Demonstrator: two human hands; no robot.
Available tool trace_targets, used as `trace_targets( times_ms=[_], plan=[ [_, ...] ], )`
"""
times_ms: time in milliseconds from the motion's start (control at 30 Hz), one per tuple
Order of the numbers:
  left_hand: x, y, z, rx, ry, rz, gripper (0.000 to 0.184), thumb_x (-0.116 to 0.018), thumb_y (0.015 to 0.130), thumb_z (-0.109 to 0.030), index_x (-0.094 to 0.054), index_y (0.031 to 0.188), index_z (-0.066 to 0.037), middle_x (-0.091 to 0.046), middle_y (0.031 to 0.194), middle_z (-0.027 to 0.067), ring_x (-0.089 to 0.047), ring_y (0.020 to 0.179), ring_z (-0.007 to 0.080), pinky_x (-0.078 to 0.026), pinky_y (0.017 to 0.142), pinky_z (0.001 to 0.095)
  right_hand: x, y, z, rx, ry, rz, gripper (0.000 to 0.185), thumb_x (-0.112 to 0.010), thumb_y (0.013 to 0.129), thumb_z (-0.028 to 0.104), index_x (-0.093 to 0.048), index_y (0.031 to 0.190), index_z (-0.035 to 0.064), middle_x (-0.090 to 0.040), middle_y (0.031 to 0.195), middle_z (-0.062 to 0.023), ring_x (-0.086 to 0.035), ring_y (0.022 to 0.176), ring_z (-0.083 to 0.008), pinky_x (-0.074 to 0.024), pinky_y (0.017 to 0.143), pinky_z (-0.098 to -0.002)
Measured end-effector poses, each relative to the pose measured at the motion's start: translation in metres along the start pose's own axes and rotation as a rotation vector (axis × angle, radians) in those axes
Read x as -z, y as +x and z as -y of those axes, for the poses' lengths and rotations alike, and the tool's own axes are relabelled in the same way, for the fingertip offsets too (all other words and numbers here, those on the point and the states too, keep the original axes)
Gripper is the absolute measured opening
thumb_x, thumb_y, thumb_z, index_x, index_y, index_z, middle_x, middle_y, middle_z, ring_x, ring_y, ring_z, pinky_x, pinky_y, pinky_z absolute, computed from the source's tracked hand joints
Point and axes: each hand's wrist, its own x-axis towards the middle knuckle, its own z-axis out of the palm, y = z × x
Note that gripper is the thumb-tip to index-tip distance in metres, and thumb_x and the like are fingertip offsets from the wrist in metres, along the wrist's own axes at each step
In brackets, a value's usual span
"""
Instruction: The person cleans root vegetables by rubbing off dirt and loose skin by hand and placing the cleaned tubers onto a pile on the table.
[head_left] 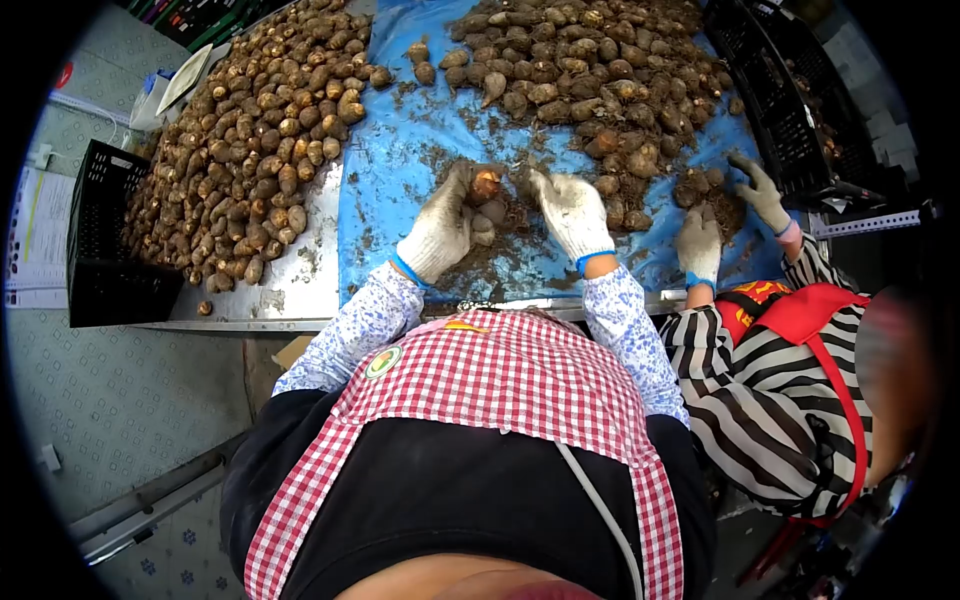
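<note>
My left hand (443,228), in a soiled white knit glove, is closed around a small taro (486,186) with a reddish-brown patch facing up. Two or so more taros (487,222) lie by its fingers. To the right of that taro, my gloved right hand (574,213) has its dirt-darkened fingertips drawn together. Whatever they pinch blends with the dark soil and root hairs (515,215) beneath. Both hands are over a blue plastic sheet (385,205) strewn with dirt.
Smoother taros (270,130) are heaped at left, beside a black crate (110,235). Hairy, dirty taros (590,60) are piled at back right. More black crates (775,110) stand along the right edge. Close on my right, a co-worker's gloved hands (700,245) handle a hairy clump (705,190).
</note>
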Motion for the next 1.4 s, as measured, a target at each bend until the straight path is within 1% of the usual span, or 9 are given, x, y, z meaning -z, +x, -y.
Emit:
trace_targets(
  times_ms=[67,300,600,767,933,1067,1100,1333,1400],
  plan=[
    [0.003,0.000,0.002,0.055,-0.090,0.019,0.053,-0.041,0.101,-0.053,-0.050,0.131,-0.010,-0.065,0.104,0.0084,-0.063,0.070,0.0189,-0.047,0.055,0.0319,-0.033,0.004,-0.034,0.168,0.207,0.017,0.051,-0.057,0.096,0.039,-0.062,0.113,-0.0091,-0.066,0.108,-0.0263,-0.064,0.108,-0.0321,-0.0508,0.090,-0.0369],
    [-0.020,-0.005,0.014,-0.291,0.389,0.270,0.034,-0.039,0.106,-0.029,-0.043,0.132,-0.008,-0.051,0.121,0.0104,-0.059,0.108,0.0208,-0.060,0.080,0.0350,0.007,-0.024,0.020,0.147,0.302,0.137,0.041,-0.060,0.091,0.040,-0.064,0.096,-0.0007,-0.065,0.091,-0.0246,-0.064,0.086,-0.0386,-0.0498,0.074,-0.0437],
    [0.000,0.009,0.003,-0.009,-0.314,0.267,0.046,-0.047,0.101,-0.040,-0.054,0.128,-0.003,-0.059,0.106,0.0096,-0.061,0.095,0.0232,-0.058,0.079,0.0367,-0.025,-0.011,-0.014,0.255,-0.052,-0.146,0.027,-0.060,0.089,0.028,-0.063,0.089,0.0019,-0.066,0.089,-0.0226,-0.065,0.084,-0.0389,-0.0527,0.074,-0.0454],
    [-0.014,0.016,0.017,0.010,-0.527,-0.043,0.044,-0.045,0.103,-0.035,-0.050,0.131,-0.003,-0.056,0.121,0.0115,-0.058,0.106,0.0220,-0.053,0.093,0.0326,-0.022,-0.008,0.004,0.118,0.248,0.141,0.032,-0.061,0.092,0.033,-0.065,0.099,0.0015,-0.067,0.094,-0.0241,-0.066,0.086,-0.0375,-0.0532,0.072,-0.0428],
    [0.016,0.032,0.040,-0.521,0.408,0.140,0.030,-0.038,0.105,-0.016,-0.050,0.130,-0.006,-0.056,0.124,0.0094,-0.055,0.111,0.0208,-0.048,0.098,0.0310,-0.021,-0.019,0.006,0.234,0.378,0.105,0.036,-0.060,0.090,0.036,-0.067,0.101,0.0022,-0.067,0.093,-0.0226,-0.065,0.086,-0.0378,-0.0521,0.074,-0.0432],
    [-0.003,0.020,0.024,-0.093,-0.355,-0.086,0.044,-0.044,0.103,-0.032,-0.048,0.134,0.000,-0.056,0.127,0.0161,-0.058,0.111,0.0282,-0.050,0.099,0.0375,-0.036,-0.015,-0.002,0.283,-0.011,0.007,0.030,-0.054,0.093,0.031,-0.063,0.089,0.0019,-0.064,0.081,-0.0208,-0.064,0.076,-0.0372,-0.0504,0.069,-0.0449],
    [0.011,0.020,0.020,0.019,-0.553,0.106,0.046,-0.045,0.102,-0.035,-0.050,0.132,0.000,-0.058,0.123,0.0186,-0.061,0.103,0.0301,-0.053,0.092,0.0413,-0.027,-0.016,0.000,0.176,-0.038,0.036,0.032,-0.051,0.093,0.031,-0.060,0.083,0.0025,-0.062,0.078,-0.0217,-0.063,0.075,-0.0395,-0.0491,0.068,-0.0474],
    [0.000,0.016,0.017,-0.038,-0.367,-0.073,0.043,-0.045,0.103,-0.034,-0.051,0.131,-0.003,-0.059,0.118,0.0177,-0.063,0.091,0.0306,-0.057,0.083,0.0406,-0.019,-0.012,-0.005,0.151,0.023,0.012,0.045,-0.060,0.091,0.045,-0.059,0.101,0.0014,-0.067,0.096,-0.0218,-0.066,0.089,-0.0385,-0.0525,0.077,-0.0471],
    [0.000,0.020,0.027,-0.213,-0.077,0.098,0.036,-0.051,0.101,-0.018,-0.050,0.133,-0.001,-0.058,0.123,0.0158,-0.063,0.097,0.0267,-0.057,0.083,0.0330,-0.009,-0.019,0.010,0.213,-0.113,0.020,0.052,-0.061,0.088,0.050,-0.061,0.106,0.0008,-0.067,0.098,-0.0216,-0.066,0.089,-0.0387,-0.0532,0.078,-0.0459]
  ],
)
